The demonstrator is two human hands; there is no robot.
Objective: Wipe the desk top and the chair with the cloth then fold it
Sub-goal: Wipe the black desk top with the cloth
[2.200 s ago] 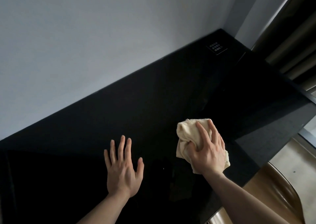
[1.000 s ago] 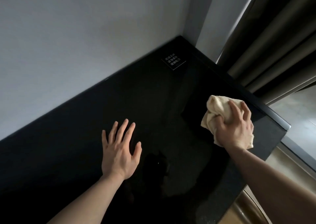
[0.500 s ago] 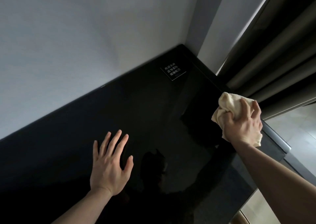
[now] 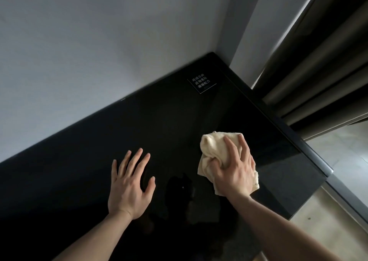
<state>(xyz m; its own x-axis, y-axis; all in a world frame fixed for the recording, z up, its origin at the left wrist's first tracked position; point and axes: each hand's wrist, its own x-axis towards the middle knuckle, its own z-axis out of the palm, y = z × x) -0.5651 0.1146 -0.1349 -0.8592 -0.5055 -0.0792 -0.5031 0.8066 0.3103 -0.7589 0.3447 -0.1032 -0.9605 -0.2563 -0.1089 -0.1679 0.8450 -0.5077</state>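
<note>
Your right hand (image 4: 232, 172) sits on top of the cloth (image 4: 216, 149), fingers curled over the bunched cream wad, thumb tucked into its left fold, pressing it to the desk top (image 4: 159, 125). Cloth lies toward the desk's right edge, nearer the front edge than the far right corner, where a small label (image 4: 201, 82) sits. The wad runs roughly front to back under your palm. Unwiped run, by judgement, lies leftward, toward your left hand (image 4: 130, 185). That hand is spread flat, fingers apart, palm down on the glossy top, holding nothing, well apart from the cloth. Chair not in view.
</note>
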